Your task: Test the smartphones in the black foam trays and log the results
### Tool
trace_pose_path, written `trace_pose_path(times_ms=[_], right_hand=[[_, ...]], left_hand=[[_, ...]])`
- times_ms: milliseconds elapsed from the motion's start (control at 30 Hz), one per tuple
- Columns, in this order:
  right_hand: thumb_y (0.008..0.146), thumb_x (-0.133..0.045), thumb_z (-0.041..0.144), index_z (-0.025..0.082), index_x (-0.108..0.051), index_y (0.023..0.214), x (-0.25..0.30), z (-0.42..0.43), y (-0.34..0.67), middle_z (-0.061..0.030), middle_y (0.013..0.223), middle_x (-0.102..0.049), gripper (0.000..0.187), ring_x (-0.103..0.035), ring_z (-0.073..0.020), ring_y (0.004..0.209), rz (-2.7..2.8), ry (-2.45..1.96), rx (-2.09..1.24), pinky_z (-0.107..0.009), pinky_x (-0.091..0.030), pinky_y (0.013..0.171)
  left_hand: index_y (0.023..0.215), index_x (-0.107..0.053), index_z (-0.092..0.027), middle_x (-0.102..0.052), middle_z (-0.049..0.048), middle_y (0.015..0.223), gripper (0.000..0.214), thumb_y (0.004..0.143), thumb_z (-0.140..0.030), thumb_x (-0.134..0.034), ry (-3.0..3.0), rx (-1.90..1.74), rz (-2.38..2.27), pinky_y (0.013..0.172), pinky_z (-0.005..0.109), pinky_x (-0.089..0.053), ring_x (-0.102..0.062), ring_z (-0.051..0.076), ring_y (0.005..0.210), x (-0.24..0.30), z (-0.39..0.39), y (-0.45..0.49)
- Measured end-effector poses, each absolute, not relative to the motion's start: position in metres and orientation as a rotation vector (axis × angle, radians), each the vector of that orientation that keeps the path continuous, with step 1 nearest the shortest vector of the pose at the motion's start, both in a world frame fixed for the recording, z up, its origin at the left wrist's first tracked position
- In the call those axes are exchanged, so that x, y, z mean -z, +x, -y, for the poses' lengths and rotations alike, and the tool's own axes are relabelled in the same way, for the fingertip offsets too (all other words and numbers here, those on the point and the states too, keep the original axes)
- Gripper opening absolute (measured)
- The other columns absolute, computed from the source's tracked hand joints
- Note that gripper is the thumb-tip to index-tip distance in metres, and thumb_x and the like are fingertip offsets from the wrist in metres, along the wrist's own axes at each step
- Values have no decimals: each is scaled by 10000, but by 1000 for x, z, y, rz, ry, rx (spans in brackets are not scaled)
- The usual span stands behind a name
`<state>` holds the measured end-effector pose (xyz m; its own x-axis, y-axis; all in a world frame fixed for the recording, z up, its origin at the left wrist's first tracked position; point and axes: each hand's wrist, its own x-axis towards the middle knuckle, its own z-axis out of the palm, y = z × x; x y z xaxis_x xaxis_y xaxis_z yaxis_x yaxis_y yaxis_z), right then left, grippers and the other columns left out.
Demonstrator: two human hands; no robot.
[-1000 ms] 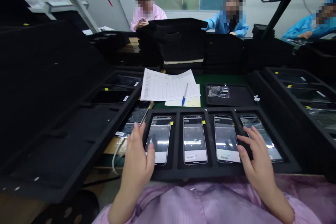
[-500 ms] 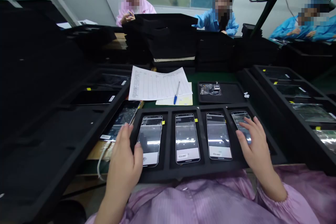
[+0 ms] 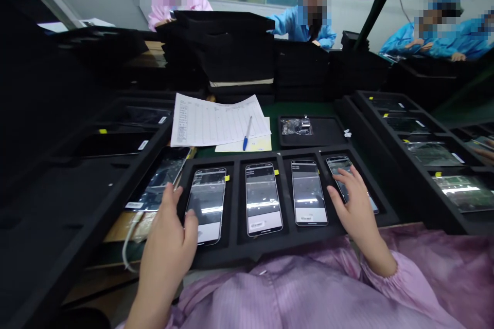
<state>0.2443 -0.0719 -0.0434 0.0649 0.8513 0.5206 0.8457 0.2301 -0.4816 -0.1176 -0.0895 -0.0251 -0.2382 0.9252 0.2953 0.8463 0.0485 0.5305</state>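
Observation:
In front of me lies a black foam tray (image 3: 234,241) with several smartphones in its slots, screens lit. My left hand (image 3: 170,231) is at the tray's left end, thumb apart from the fingers, by the leftmost smartphone (image 3: 208,205); whether it touches the phone I cannot tell. My right hand (image 3: 353,203), fingers spread, hovers over or touches the rightmost smartphone (image 3: 372,200), partly hiding its screen. Between the hands lie two more, a middle-left smartphone (image 3: 264,199) and a middle-right smartphone (image 3: 309,193). A dark-screened phone (image 3: 160,177) with a white label rests beyond my left fingers.
Behind the tray are a printed sheet (image 3: 216,123), a blue pen (image 3: 247,133) and a small black tray (image 3: 328,133) with metal parts. Trays of dark phones flank me: a left tray (image 3: 65,200) and a right tray (image 3: 436,159). Stacked black trays (image 3: 235,56) stand ahead; co-workers sit behind them.
The view has shifted, so the tray and both hands sit further left in the picture. Both hands stay by the same end phones, and the phones keep their slots.

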Motion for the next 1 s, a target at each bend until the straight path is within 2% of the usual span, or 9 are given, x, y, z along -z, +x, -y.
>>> trace_pose_path(times_ms=[167, 333, 567, 800, 1000], right_hand=[[987, -451, 440, 199, -615, 1155, 42, 72, 242, -152, 1225, -674, 336, -454, -354, 1369, 1765, -1594, -20, -605, -410, 1071], [991, -439, 433, 212, -637, 1128, 43, 72, 241, -143, 1194, -692, 327, -548, -341, 1282, 1785, -1612, 11, -621, -376, 1093], [995, -441, 431, 198, -635, 1125, 43, 72, 241, -143, 1182, -702, 329, -568, -335, 1263, 1806, -1603, 19, -608, -383, 1095], [994, -435, 456, 213, -635, 1135, 44, 72, 241, -134, 1188, -701, 344, -562, -339, 1273, 1796, -1601, 1, -614, -390, 1086], [994, -438, 453, 206, -636, 1128, 45, 72, 243, -138, 1188, -702, 344, -572, -340, 1260, 1808, -1599, 5, -609, -409, 1072]], left_hand=[[1563, -168, -129, -523, 213, 1442, 720, 938, -423, -371, 1761, -892, -2185, 1059, 627, -423, -490, 417, 1331, 21, 89, -115], [1566, -159, -140, -522, 197, 1451, 724, 936, -434, -358, 1729, -863, -2193, 1039, 633, -429, -486, 434, 1329, 19, 88, -114], [1562, -172, -134, -535, 197, 1438, 719, 933, -432, -352, 1730, -831, -2216, 1016, 629, -446, -504, 438, 1307, 19, 90, -115], [1568, -168, -176, -547, 188, 1426, 708, 935, -399, -392, 1804, -850, -2210, 991, 602, -480, -524, 417, 1297, 22, 89, -116], [1552, -207, -129, -548, 202, 1422, 699, 936, -428, -346, 1782, -826, -2224, 1025, 593, -455, -516, 409, 1307, 21, 89, -115]])
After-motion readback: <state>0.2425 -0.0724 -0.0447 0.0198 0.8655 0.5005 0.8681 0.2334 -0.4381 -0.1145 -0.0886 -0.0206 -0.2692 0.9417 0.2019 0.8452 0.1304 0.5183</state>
